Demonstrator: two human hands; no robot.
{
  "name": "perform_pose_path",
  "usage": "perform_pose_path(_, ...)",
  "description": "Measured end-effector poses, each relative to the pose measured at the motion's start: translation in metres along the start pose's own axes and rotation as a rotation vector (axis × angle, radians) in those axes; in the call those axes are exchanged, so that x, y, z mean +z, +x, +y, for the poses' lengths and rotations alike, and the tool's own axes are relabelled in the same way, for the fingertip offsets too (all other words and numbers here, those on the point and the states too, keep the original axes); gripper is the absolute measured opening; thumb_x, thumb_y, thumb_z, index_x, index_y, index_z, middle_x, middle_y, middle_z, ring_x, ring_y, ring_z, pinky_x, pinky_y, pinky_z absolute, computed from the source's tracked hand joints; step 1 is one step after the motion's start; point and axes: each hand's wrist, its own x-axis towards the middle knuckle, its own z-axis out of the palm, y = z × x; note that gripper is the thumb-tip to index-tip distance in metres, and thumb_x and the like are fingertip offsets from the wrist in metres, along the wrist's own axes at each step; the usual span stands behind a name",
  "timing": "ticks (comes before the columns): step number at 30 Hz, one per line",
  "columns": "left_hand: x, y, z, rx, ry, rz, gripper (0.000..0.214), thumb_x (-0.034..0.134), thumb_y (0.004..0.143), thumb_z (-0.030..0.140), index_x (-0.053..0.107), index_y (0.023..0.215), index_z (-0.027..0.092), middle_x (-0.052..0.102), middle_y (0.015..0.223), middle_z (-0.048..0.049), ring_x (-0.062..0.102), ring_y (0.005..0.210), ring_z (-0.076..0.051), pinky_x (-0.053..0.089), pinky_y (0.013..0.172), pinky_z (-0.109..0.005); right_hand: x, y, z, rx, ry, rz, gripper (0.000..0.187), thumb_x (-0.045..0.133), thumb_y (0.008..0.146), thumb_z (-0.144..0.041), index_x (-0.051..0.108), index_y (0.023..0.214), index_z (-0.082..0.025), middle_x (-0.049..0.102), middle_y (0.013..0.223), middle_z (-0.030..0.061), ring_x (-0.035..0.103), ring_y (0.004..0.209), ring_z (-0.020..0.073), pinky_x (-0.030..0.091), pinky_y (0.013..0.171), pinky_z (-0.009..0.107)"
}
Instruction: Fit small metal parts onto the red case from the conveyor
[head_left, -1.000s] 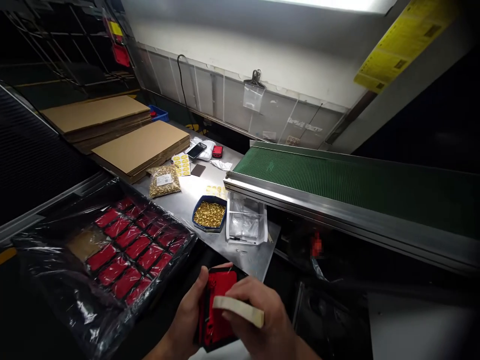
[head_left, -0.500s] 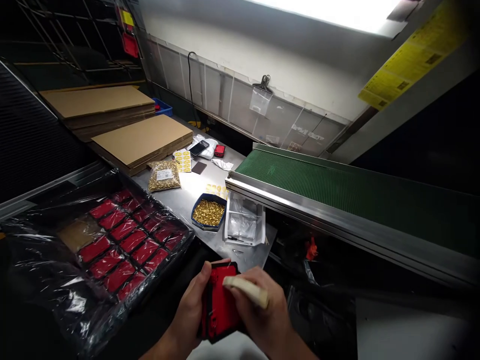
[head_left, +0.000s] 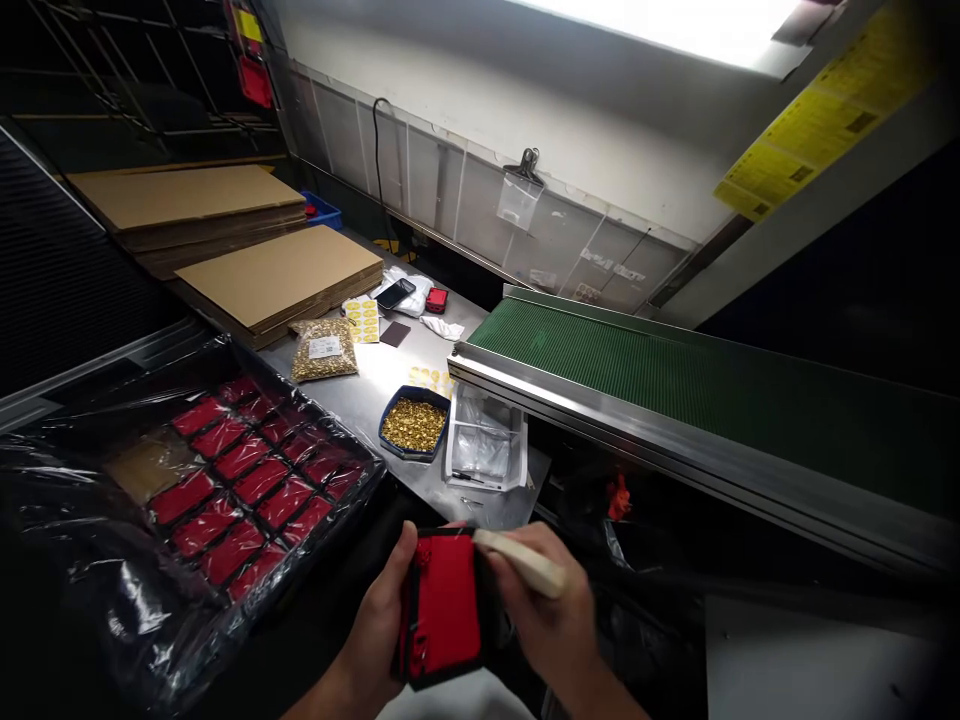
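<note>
My left hand (head_left: 375, 635) is closed around the left side of a red panelled piece with a black rim (head_left: 450, 605), the thumb on its near edge. The piece is tilted, its red face towards me. My right hand (head_left: 559, 615) grips a cream-coloured, handle-like tool (head_left: 525, 563); its exact kind is unclear. The tool's left end is at the upper right corner of the piece; whether they touch I cannot tell. Left of my hands, several similar red pieces (head_left: 262, 480) lie in rows inside a plastic-lined tray (head_left: 352, 510).
Beyond my hands, a blue tray (head_left: 382, 440) of small gold-coloured parts stands beside a white bin (head_left: 523, 465) with clear bags. A packed bag (head_left: 324, 362), a phone (head_left: 396, 293) and cardboard stacks (head_left: 285, 270) lie farther back. A green conveyor (head_left: 585, 335) runs off right.
My right hand, with the cream-coloured tool, has moved right from over the red face to the piece's upper right corner. More of the red face shows. My left hand keeps its hold.
</note>
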Motion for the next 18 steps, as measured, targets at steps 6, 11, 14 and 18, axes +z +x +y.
perform_pose_path(6,0.002,-0.005,0.000,-0.088,-0.050,-0.121,0.059,0.057,0.088,0.061,0.059,0.126,0.016,0.073,0.094,-0.0159,0.072,0.085,-0.032,0.059,0.070,-0.043,0.002,-0.006,0.126,0.675,-0.088,0.119,0.033,0.059,0.087,-0.048,0.062,0.098,-0.017,0.066,0.074,0.0013,0.064,0.065,0.0188,0.052,0.062,0.029)
perform_pose_path(11,-0.005,-0.011,-0.006,-0.169,-0.109,-0.148,0.062,0.057,0.086,0.065,0.063,0.122,0.015,0.072,0.102,-0.0177,0.072,0.085,-0.031,0.059,0.074,-0.046,0.031,0.011,0.225,0.866,-0.251,0.091,0.012,0.067,0.083,-0.021,0.061,0.087,-0.012,0.064,0.074,0.0013,0.062,0.064,0.0152,0.053,0.066,0.030)
perform_pose_path(14,-0.014,-0.018,-0.012,-0.100,-0.045,-0.147,0.073,0.056,0.084,0.070,0.058,0.130,0.014,0.070,0.109,-0.0199,0.069,0.093,-0.031,0.056,0.081,-0.046,0.034,0.020,0.253,0.841,-0.301,0.101,0.021,0.070,0.083,-0.024,0.061,0.098,-0.012,0.066,0.091,0.0040,0.063,0.085,0.0181,0.052,0.085,0.038)
perform_pose_path(18,-0.029,-0.033,-0.013,0.134,0.325,-0.107,0.090,0.060,0.075,0.077,0.049,0.140,0.016,0.064,0.119,-0.0186,0.063,0.104,-0.033,0.051,0.089,-0.043,0.032,0.031,0.253,0.768,-0.260,0.146,0.034,0.072,0.078,-0.028,0.059,0.105,-0.011,0.061,0.112,0.0111,0.057,0.110,0.0253,0.044,0.101,0.045)
